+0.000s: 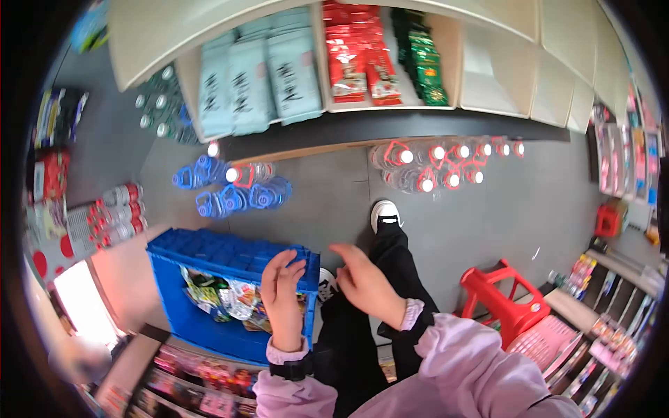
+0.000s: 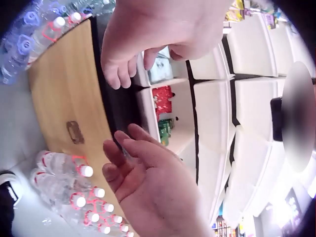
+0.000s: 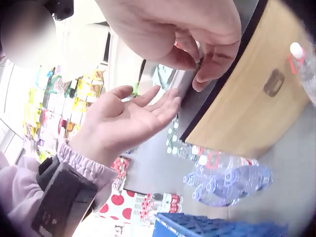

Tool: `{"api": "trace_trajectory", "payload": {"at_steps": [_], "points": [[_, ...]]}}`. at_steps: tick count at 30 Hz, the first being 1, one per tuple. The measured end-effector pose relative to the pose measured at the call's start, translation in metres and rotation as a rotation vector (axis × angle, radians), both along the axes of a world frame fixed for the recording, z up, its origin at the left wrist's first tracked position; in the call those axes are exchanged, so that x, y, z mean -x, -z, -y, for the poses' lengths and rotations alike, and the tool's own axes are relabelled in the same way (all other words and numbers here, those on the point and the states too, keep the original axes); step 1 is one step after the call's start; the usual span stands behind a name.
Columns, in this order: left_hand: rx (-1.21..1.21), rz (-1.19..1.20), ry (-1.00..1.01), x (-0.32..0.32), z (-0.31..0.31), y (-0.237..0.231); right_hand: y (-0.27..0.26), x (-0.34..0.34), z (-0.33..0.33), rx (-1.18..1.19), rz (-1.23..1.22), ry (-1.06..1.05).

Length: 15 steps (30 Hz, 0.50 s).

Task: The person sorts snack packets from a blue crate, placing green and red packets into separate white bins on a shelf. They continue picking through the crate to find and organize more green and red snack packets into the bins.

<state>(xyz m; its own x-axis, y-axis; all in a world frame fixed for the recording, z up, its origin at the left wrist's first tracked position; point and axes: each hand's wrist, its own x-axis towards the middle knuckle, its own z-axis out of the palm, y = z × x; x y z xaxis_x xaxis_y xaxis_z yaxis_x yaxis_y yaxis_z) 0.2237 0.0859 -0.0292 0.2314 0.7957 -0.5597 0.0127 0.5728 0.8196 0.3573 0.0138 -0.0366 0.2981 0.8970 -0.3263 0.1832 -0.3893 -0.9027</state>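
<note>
Both hands are held up over the floor with nothing in them. My left hand, a black band at its wrist, is raised in front of the blue crate, fingers loosely bent. Inside that crate lie several snack packets, partly covered by the hand. To the right, my right hand hovers above the dark-trousered legs, its fingers relaxed. In the right wrist view the left hand shows its palm, fingers spread, below the right hand. The left wrist view shows the two hands apart.
Ahead stands a shelf with pale blue bags, red packets and green packets. Blue-capped bottles and white-capped bottles stand on the floor before it. A red stool is at the right; filled racks line both sides.
</note>
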Motion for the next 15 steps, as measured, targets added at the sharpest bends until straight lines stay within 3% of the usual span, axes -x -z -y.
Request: {"api": "trace_trajectory", "payload": {"at_steps": [7,10,12,15], "points": [[0.103,-0.016,-0.264,0.132,0.041,0.020,0.005,0.110,-0.005,0.006,0.040,-0.295],[0.188,-0.017,-0.330,0.180,0.067,0.035,0.006,0.151,-0.008,0.087,-0.049,-0.396],[0.214,-0.058,-0.339,0.208,0.088,0.048,0.019,0.179,-0.002,-0.003,0.020,-0.461],[0.290,-0.082,-0.397,0.248,0.117,0.064,0.038,0.218,0.013,0.104,0.065,-0.637]]}}
